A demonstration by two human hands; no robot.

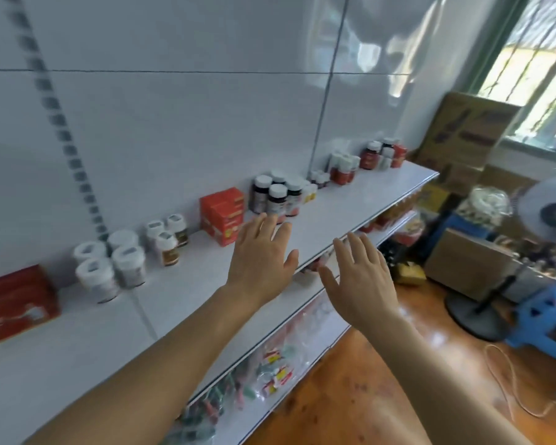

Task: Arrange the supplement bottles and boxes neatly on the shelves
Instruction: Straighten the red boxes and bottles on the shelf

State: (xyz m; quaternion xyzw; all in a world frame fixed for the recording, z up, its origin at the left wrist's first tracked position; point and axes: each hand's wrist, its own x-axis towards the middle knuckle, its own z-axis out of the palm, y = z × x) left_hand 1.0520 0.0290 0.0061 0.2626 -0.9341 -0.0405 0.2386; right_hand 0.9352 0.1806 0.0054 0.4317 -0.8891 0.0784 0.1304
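At the far left edge of the frame a dark red box point(15, 305) sits on the white top shelf point(350, 200). Just right of it stand four white jars point(111, 266) in a tight cluster, lids on, contents hidden. Next come three small amber bottles point(167, 237) with white caps, then two stacked orange-red boxes point(222, 216). Behind the left hand point(262, 252), a group of dark bottles point(276, 195) with white caps stands against the wall; further up right, more red and dark bottles point(382, 154) reach the shelf's end. Both hands are spread flat and hold nothing: the left above the shelf near the orange boxes, the right hand point(360, 277) past the shelf's front edge. The lower shelf point(302, 345) holds clear packets point(275, 364). Cardboard cartons point(469, 133) are piled at the upper right.
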